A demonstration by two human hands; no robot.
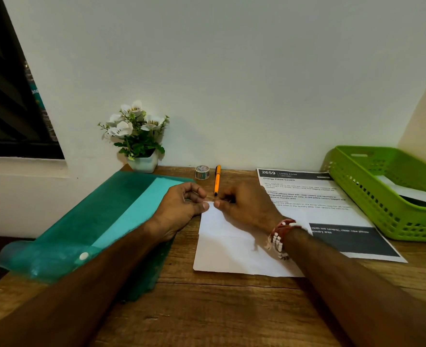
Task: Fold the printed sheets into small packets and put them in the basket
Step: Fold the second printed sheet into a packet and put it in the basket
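Starting at the left, we note a teal plastic folder (86, 221) lying on the wooden bench (232, 309), its snap flap toward us. Behind it, against the wall, stands a small white pot of artificial white flowers (138, 136). Just right of the pot sit a roll of patterned tape (202, 172) and an orange pen (217, 180), the pen pointing toward us.

Our left hand (182, 209) rests partly on the folder, its fingers (203, 206) curled and pinching the far left corner of a white sheet (232, 251) that lies blank side up mid-bench, with a crease across it. Our right hand (247, 207), a red and white beaded band (280, 236) at the wrist, pinches the same far edge just beside the left thumb; the two thumb tips nearly touch.

Under the sheet's right side lies a printed sheet (327, 211), face up, headed "2659". At far right sits the green perforated basket (382, 209), touching the printed sheet's edge; white paper (412, 191) shows inside, but we cannot tell whether it is folded.
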